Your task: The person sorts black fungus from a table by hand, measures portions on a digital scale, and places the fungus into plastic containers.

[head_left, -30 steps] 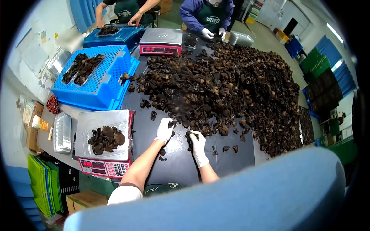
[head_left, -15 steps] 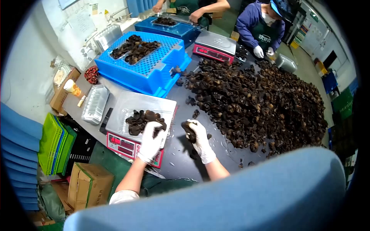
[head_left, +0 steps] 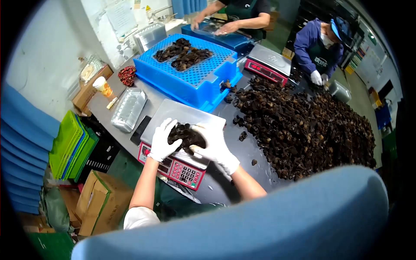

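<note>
Both my gloved hands cup the clear plastic tray of dark wood ear mushrooms (head_left: 187, 138) on the metal plate of a red scale (head_left: 184, 173). My left hand (head_left: 164, 141) grips its left side, thumb nearest me. On the right side, my right hand (head_left: 213, 146) closes in with bent fingers, partly blurred. The tray's rim is mostly hidden under the hands and mushrooms. To the right spreads a large heap of loose wood ear mushrooms (head_left: 307, 130) on the grey table.
An upturned blue crate (head_left: 182, 84) bears filled trays behind the scale. Stacked clear trays (head_left: 128, 110), a paper cup (head_left: 102, 86) and a red patterned object (head_left: 127, 76) stand left. Another scale (head_left: 269, 63) is farther back. Two co-workers (head_left: 323, 47) (head_left: 247, 17) work across the table.
My right hand has moved left from beside the scale, where it held some mushrooms, to the tray's right side. My left hand has shifted to its left side. The view has turned slightly.
</note>
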Available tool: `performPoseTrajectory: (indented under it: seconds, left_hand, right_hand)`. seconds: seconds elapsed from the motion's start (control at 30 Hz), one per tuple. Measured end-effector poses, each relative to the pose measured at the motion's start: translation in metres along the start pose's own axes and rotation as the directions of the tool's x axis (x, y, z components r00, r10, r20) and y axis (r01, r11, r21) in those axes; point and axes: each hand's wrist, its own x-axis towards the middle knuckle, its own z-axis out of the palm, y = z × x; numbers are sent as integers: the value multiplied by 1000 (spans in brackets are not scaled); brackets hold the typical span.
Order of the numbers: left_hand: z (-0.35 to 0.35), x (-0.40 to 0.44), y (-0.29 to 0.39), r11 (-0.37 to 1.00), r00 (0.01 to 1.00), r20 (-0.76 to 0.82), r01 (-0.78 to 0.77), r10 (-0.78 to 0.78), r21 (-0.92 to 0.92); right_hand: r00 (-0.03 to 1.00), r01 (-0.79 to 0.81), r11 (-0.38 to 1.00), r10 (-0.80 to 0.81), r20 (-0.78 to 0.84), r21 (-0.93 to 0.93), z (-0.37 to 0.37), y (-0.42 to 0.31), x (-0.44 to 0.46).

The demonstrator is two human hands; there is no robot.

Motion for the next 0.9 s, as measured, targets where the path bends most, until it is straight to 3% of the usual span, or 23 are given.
performPoseTrajectory:
  seconds: [0.07,0.13,0.2,0.27,0.33,0.4,0.53,0.6,0.67,0.7,0.73,0.77,0.87,0.9]
  left_hand:
    - [-11,-3,-4,998,1000,12,26,-25,-58]
    - [-17,-7,-20,995,1000,-4,18,-18,-96]
    - [-26,-9,-34,981,998,-60,10,-22,-195]
    - [-34,-12,-45,916,963,-59,230,-263,-329]
    - [-34,-14,-67,909,934,-205,204,-292,-363]
    - [-35,-19,-85,922,912,-287,189,-292,-338]
    - [-39,-29,-100,933,910,-283,224,-304,-282]
    - [-37,-34,-99,916,909,-253,245,-330,-317]
    - [-34,-36,-90,880,899,-103,385,-426,-277]
    - [-26,-40,-96,933,937,-111,305,-330,-191]
    - [-21,-42,-94,897,920,-27,375,-392,-233]
    - [-15,-43,-94,913,927,-11,366,-374,-184]
    - [4,-46,-99,934,937,64,347,-342,-87]
    - [10,-45,-105,949,954,81,297,-289,-106]
  right_hand:
    - [999,-52,967,53,3,248,-16,9,-1]
    - [991,-44,997,51,-126,60,-31,10,-16]
    - [954,-239,944,272,-129,226,-41,10,-34]
    - [944,-252,949,284,-168,189,-39,33,-59]
    - [877,-419,848,470,-98,325,-46,30,-80]
    - [817,-526,780,574,-52,339,-41,44,-109]
    - [729,-608,641,685,9,469,-32,59,-150]
    - [671,-659,560,740,54,502,-30,57,-160]
    - [696,-635,578,716,54,512,-24,57,-164]
    - [694,-645,573,717,72,505,-24,50,-160]
    - [690,-654,569,719,85,499,-23,43,-154]
    - [752,-600,636,655,72,486,-21,40,-150]
    - [680,-665,481,707,196,572,-17,21,-127]
    - [682,-676,504,704,199,538,-12,20,-121]
